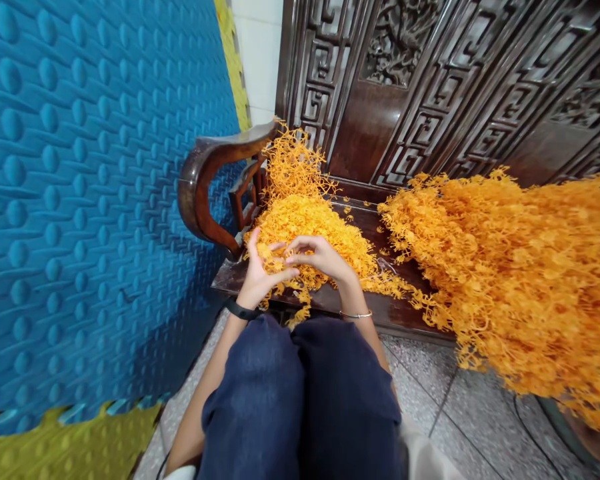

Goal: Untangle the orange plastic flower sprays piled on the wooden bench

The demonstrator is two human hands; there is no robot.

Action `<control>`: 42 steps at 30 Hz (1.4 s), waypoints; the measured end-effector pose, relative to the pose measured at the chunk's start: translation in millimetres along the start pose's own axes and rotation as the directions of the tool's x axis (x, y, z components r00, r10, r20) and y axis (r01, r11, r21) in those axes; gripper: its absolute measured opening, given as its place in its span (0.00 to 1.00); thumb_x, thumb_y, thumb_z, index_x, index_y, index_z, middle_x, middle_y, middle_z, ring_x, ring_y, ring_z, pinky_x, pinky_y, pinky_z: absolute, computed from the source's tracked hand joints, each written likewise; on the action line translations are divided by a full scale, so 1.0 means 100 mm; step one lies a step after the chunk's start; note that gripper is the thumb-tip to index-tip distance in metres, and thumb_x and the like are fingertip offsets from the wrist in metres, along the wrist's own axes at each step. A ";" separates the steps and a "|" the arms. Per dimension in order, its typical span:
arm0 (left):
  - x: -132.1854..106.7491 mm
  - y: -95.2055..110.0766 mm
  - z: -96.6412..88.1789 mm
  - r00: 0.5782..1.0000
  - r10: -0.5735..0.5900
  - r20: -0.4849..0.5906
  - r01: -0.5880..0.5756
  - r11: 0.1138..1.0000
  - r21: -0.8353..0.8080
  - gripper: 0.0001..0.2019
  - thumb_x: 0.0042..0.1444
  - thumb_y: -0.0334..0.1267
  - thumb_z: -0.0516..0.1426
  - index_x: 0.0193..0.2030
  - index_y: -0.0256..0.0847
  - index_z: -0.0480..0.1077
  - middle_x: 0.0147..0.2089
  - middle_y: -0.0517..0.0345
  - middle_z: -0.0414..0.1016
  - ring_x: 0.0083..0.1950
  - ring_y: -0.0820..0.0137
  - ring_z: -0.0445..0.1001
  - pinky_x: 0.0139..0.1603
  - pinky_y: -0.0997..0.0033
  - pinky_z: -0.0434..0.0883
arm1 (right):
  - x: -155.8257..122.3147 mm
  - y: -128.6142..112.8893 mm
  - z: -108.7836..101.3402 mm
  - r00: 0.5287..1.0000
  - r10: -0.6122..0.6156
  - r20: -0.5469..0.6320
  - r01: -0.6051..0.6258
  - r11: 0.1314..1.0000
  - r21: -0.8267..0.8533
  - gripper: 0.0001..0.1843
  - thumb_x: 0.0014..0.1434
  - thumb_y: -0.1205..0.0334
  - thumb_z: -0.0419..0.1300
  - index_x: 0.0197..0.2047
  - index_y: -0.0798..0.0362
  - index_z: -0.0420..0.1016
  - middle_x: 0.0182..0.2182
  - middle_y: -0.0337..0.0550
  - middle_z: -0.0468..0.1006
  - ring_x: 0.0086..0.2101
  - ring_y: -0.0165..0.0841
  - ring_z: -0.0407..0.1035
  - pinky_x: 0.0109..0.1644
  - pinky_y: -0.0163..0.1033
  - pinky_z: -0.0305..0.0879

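Note:
My left hand [260, 270] is raised at the near edge of a heap of small orange plastic pieces [325, 223], its thumb and fingers spread apart. Orange pieces show between those fingers; whether they rest in the hand or lie behind it I cannot tell. From the right, my right hand [323, 257] meets it, thumb and fingertips curled into a pinch at a small orange piece. The tips of both hands are close together. Below them, a linked orange strand [303, 303] hangs over the front edge of the dark wooden bench [405, 313].
A tangled orange bunch [295, 163] sits behind the heap against the curved armrest [193, 183]. A much larger orange mass [530, 267] fills the right side. The bench has a carved back [365, 127]. Blue foam matting [80, 200] stands at left. Grey tiles [425, 380] lie below.

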State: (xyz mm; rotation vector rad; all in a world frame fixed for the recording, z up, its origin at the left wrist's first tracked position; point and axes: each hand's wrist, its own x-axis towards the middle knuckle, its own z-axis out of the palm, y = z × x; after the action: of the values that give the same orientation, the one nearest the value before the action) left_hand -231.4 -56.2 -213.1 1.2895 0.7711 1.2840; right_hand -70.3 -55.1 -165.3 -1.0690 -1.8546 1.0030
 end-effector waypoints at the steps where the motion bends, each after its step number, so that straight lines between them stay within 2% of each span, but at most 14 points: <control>1: -0.01 0.01 0.00 0.997 -0.060 0.048 0.057 0.997 0.060 0.50 0.34 0.40 0.70 0.64 0.49 0.49 0.49 0.51 0.71 0.35 0.69 0.75 0.36 0.68 0.74 | 0.01 0.01 0.01 0.999 0.001 -0.038 0.000 1.000 0.017 0.08 0.48 0.60 0.66 0.29 0.54 0.73 0.28 0.37 0.75 0.31 0.28 0.68 0.38 0.36 0.62; 2: -0.01 0.01 -0.01 0.991 -0.113 0.077 0.103 0.988 0.115 0.44 0.36 0.41 0.69 0.61 0.45 0.55 0.41 0.55 0.74 0.29 0.72 0.74 0.30 0.71 0.73 | 0.01 0.03 0.02 0.997 0.004 -0.075 -0.002 1.000 0.028 0.09 0.47 0.60 0.66 0.29 0.55 0.72 0.28 0.37 0.75 0.30 0.28 0.68 0.38 0.36 0.62; 4: -0.02 0.03 -0.02 0.978 -0.189 0.085 0.171 0.968 0.186 0.31 0.41 0.41 0.66 0.53 0.39 0.64 0.28 0.62 0.71 0.18 0.77 0.65 0.20 0.76 0.65 | 0.02 0.08 0.04 0.986 0.004 -0.168 0.001 1.000 0.027 0.10 0.46 0.59 0.67 0.28 0.55 0.71 0.27 0.38 0.74 0.30 0.28 0.68 0.37 0.36 0.62; 6: -0.01 0.05 -0.03 0.975 -0.212 0.066 0.196 0.960 0.200 0.22 0.44 0.41 0.64 0.47 0.37 0.68 0.22 0.66 0.67 0.15 0.80 0.60 0.16 0.78 0.60 | 0.03 0.12 0.06 0.963 -0.017 -0.267 0.013 1.000 -0.018 0.11 0.46 0.58 0.67 0.27 0.54 0.70 0.27 0.38 0.74 0.29 0.29 0.67 0.36 0.36 0.62; 8: 0.00 0.07 -0.03 0.976 -0.208 0.059 0.194 0.963 0.187 0.18 0.45 0.40 0.64 0.43 0.36 0.70 0.21 0.66 0.65 0.16 0.80 0.60 0.17 0.79 0.59 | 0.04 0.15 0.08 0.937 -0.053 -0.346 0.022 0.995 -0.093 0.09 0.48 0.59 0.65 0.26 0.54 0.70 0.26 0.38 0.74 0.29 0.28 0.67 0.36 0.36 0.61; 11: 0.01 0.11 0.00 0.977 -0.200 0.081 0.188 0.973 0.134 0.19 0.44 0.37 0.64 0.45 0.37 0.70 0.21 0.67 0.62 0.18 0.81 0.59 0.17 0.80 0.58 | 0.06 0.15 0.10 0.891 -0.090 -0.445 0.016 0.986 -0.167 0.06 0.50 0.62 0.63 0.26 0.54 0.70 0.25 0.38 0.75 0.28 0.28 0.67 0.37 0.37 0.62; 15: 0.02 0.18 0.05 0.979 -0.191 0.071 0.186 0.980 0.068 0.23 0.45 0.35 0.63 0.50 0.39 0.69 0.21 0.68 0.60 0.18 0.80 0.59 0.17 0.80 0.56 | 0.07 0.13 0.15 0.798 -0.118 -0.590 -0.002 0.980 -0.198 0.05 0.51 0.66 0.62 0.26 0.53 0.68 0.26 0.38 0.75 0.29 0.28 0.68 0.37 0.37 0.62; 20: 0.02 0.20 0.09 0.988 -0.149 0.030 0.147 0.988 0.035 0.26 0.45 0.34 0.63 0.53 0.40 0.67 0.22 0.67 0.61 0.19 0.80 0.60 0.19 0.79 0.59 | 0.06 0.07 0.22 0.692 -0.189 -0.697 -0.004 0.964 -0.265 0.06 0.51 0.68 0.61 0.26 0.53 0.67 0.25 0.38 0.73 0.30 0.29 0.67 0.39 0.37 0.62; 34: -0.03 0.27 0.17 0.999 -0.049 -0.011 0.050 0.997 0.054 0.25 0.47 0.36 0.62 0.54 0.40 0.67 0.26 0.65 0.64 0.21 0.80 0.61 0.24 0.76 0.65 | 0.05 0.03 0.24 0.558 -0.272 -0.784 -0.005 0.944 -0.331 0.11 0.55 0.63 0.58 0.23 0.51 0.62 0.24 0.37 0.70 0.31 0.30 0.64 0.39 0.39 0.60; 37: -0.05 0.30 0.18 0.998 -0.053 -0.016 0.054 0.997 0.063 0.25 0.47 0.37 0.62 0.54 0.41 0.67 0.26 0.64 0.65 0.21 0.79 0.61 0.25 0.75 0.65 | 0.05 0.00 0.25 0.549 -0.210 -0.809 -0.004 0.967 -0.254 0.11 0.55 0.62 0.58 0.24 0.51 0.63 0.25 0.37 0.71 0.31 0.30 0.64 0.40 0.40 0.60; 42: -0.08 0.32 0.16 0.999 -0.043 -0.014 0.044 0.995 0.086 0.25 0.48 0.37 0.62 0.55 0.41 0.66 0.25 0.65 0.65 0.21 0.78 0.61 0.25 0.75 0.64 | 0.07 0.04 0.30 0.533 -0.035 -0.845 0.027 0.999 -0.025 0.09 0.53 0.62 0.59 0.24 0.51 0.63 0.24 0.37 0.69 0.29 0.29 0.64 0.38 0.38 0.61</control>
State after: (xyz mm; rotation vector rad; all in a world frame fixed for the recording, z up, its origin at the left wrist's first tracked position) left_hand -225.4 -73.6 -181.6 1.3279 0.8671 1.2366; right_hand -97.6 -55.3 -179.3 -1.2191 -1.0337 0.2953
